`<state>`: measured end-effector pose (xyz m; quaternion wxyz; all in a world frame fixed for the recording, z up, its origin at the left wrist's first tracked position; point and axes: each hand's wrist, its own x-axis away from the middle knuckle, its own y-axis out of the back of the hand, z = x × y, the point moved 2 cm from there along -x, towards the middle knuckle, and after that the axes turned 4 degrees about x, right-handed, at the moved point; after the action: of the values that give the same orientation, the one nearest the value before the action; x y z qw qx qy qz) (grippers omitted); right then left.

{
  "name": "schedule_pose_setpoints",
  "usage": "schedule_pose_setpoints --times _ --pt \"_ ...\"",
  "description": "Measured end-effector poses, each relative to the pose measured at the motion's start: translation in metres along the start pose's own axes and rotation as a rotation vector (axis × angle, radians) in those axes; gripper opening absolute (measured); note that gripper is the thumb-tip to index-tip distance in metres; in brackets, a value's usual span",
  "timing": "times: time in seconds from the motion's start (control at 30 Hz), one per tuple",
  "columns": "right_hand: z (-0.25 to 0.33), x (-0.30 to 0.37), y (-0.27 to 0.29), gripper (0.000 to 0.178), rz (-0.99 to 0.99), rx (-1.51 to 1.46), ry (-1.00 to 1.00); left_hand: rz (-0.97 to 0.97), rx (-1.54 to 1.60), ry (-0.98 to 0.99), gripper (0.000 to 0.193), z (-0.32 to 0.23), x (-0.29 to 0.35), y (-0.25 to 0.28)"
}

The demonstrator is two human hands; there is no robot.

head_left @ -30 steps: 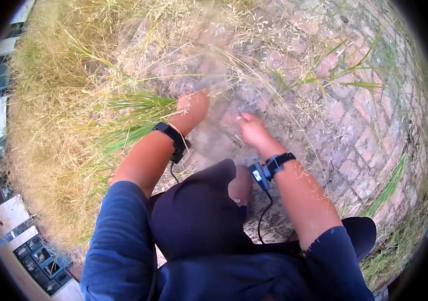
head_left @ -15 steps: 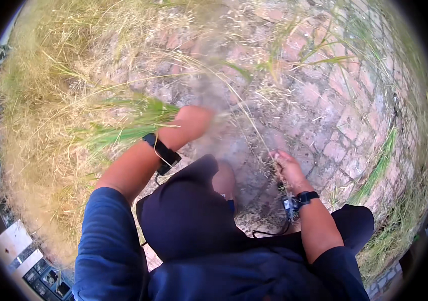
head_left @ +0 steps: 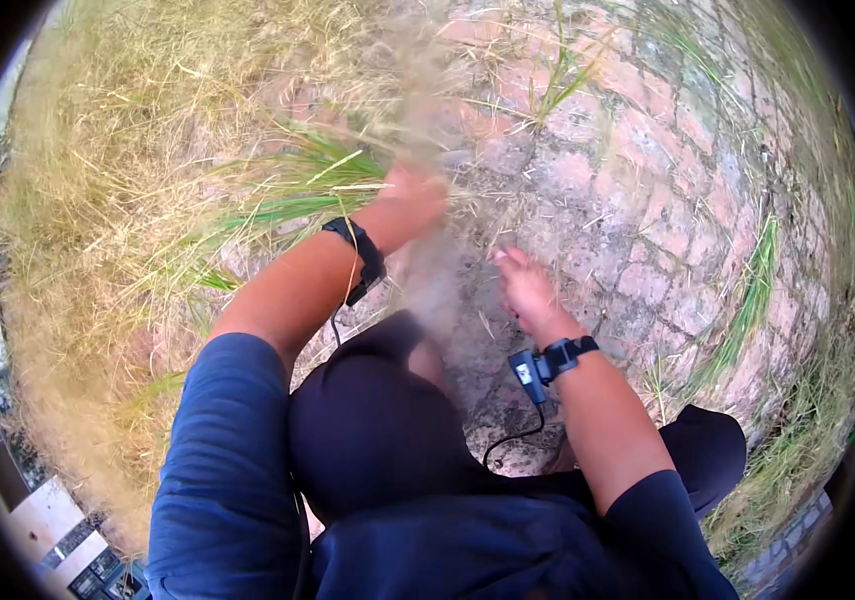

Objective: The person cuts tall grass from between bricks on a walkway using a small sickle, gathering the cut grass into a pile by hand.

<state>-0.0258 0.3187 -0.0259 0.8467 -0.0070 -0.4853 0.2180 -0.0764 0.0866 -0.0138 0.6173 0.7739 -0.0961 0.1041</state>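
Observation:
A bunch of green and yellowish grass is gripped in my left hand, its blades fanning out to the left over the wrist. A blurry smear in the picture covers the fingertips of that hand. My right hand is just to the right and nearer to me, held low over the paving with its fingers curled. Whatever may be in those fingers is too small to make out. Both wrists carry black straps with small devices, and a cable runs from each.
Dry straw-like grass covers the left side. Worn reddish paving bricks with scattered straw spread out ahead and right. A green tuft grows among the bricks ahead. At right lies a bundle of cut green grass. My bent knee is close below.
My left hand has moved forward and slightly right with the grass bunch. My right hand has moved forward and left, and the long dry stalks by its fingers no longer show there.

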Motion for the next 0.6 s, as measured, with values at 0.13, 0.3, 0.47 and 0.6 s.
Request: schedule_pose_setpoints --times 0.13,0.3,0.47,0.6 --pt "-0.01 -0.007 -0.002 0.03 -0.148 0.224 0.115 0.419 -0.239 -0.025 0.031 -0.018 -0.009 0.028" --pt "-0.043 0.035 0.061 0.03 0.006 0.4 0.067 0.01 0.008 -0.379 0.015 0.027 0.029 -0.026" --pt "-0.017 0.059 0.076 0.025 -0.015 -0.083 -0.046 0.307 0.079 -0.24 0.043 -0.011 0.026 -0.014" --pt "-0.008 0.038 0.073 0.023 -0.228 -0.308 0.075 0.621 -0.246 -0.256 0.049 -0.032 -0.01 -0.002"
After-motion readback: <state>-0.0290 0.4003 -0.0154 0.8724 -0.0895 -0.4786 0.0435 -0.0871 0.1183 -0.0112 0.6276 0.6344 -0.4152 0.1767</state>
